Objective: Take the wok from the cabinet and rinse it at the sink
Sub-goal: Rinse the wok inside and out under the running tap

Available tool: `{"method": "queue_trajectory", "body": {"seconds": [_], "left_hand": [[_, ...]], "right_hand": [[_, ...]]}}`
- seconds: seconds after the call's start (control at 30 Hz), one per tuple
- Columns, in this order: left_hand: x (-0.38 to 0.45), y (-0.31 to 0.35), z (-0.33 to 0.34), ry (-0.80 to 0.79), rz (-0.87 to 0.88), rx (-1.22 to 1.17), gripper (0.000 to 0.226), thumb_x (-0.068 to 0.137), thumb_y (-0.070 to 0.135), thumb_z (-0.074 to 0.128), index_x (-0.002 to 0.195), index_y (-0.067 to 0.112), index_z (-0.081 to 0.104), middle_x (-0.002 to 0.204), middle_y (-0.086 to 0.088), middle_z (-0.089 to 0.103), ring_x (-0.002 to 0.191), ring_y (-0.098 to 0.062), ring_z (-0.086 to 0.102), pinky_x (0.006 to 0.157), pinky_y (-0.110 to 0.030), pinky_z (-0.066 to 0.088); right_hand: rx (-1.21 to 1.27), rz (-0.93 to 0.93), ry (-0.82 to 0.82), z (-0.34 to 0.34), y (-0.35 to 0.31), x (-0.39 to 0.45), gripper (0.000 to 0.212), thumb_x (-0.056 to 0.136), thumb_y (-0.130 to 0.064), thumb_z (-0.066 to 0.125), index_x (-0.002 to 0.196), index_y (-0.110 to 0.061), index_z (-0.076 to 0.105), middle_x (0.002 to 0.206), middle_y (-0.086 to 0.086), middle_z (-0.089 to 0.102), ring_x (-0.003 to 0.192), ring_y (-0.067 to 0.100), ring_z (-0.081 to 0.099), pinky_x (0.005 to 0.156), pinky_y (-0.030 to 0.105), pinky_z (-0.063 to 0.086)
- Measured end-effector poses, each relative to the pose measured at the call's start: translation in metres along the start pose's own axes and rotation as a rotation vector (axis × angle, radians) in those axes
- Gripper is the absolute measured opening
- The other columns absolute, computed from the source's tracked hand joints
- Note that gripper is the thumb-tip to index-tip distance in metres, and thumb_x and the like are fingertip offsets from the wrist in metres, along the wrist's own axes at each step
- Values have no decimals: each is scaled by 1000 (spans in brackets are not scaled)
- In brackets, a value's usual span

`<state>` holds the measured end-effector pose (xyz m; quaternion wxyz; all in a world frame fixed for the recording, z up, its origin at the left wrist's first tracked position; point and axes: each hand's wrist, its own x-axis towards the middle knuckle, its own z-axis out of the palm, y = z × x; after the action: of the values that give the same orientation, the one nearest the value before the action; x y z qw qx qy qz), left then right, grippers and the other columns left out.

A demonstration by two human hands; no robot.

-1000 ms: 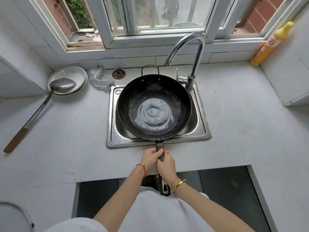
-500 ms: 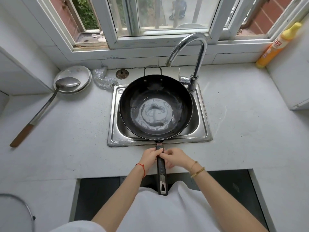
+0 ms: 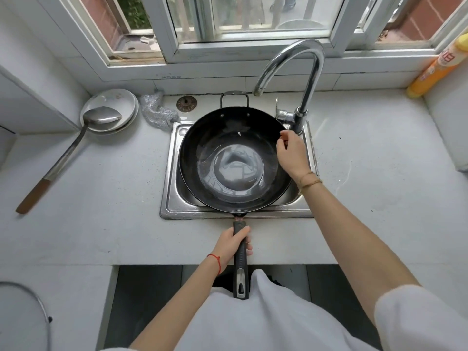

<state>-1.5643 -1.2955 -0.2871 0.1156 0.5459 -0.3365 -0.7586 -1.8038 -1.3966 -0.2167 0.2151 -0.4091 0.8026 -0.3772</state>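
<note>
A black wok (image 3: 228, 138) rests across the steel sink (image 3: 168, 198), with a shallow pool of water in its bottom. Its long black handle (image 3: 240, 264) points toward me over the counter edge. My left hand (image 3: 234, 243) is closed around the handle near the wok. My right hand (image 3: 291, 153) hovers over the wok's right rim, close to the base of the chrome faucet (image 3: 301, 72), fingers loosely curled and holding nothing. The faucet spout arches over the wok's far right side; I see no water running.
A long ladle (image 3: 76, 148) lies on white plates (image 3: 119, 102) at the back left. A steel scrubber (image 3: 157, 111) and a drain plug (image 3: 186, 103) sit behind the sink. A yellow bottle (image 3: 435, 67) leans at the back right corner. Windows run along the back.
My right hand let go of the wok handle and moved up and right to the wok's rim by the faucet. My left hand still grips the handle.
</note>
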Motion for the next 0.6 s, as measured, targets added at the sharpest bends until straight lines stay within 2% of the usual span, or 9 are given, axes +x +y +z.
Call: {"method": "queue_trajectory", "body": {"seconds": [0.2,0.3,0.4,0.5,0.6], "left_hand": [[3,-9,1,24,64,79,19,95,28,58,91,10,58,65,1,60,54,-13,57,58,-28,54],[4,-12,1,43,83,120,23,94,34,58,85,12,56,63,1,60,52,-15,56,59,-32,53],[5,-14,2,58,94,138,25,92,35,58,78,14,54,59,2,60,49,-15,56,56,-31,52],[6,-15,2,63,90,146,25,93,34,58,76,15,53,58,3,59,49,-15,55,54,-30,52],[5,-14,4,69,85,140,24,95,29,57,78,14,51,59,2,58,49,-15,54,53,-29,50]], "right_hand": [[-32,-10,-105,4,-10,54,47,98,-9,39,144,0,40,142,18,50,134,30,42,113,34,30],[-46,-19,-125,4,-12,66,48,97,-6,37,145,0,37,135,20,52,127,33,46,109,32,32],[-29,-29,-151,5,-13,71,50,98,-6,34,148,-4,33,127,19,53,118,32,50,109,41,37],[-20,-33,-165,6,-14,73,52,99,-8,33,151,-6,29,116,11,54,104,22,48,108,44,38],[2,-17,-173,6,-14,74,53,100,-8,33,152,-7,28,126,17,56,102,19,45,107,42,38]]}}
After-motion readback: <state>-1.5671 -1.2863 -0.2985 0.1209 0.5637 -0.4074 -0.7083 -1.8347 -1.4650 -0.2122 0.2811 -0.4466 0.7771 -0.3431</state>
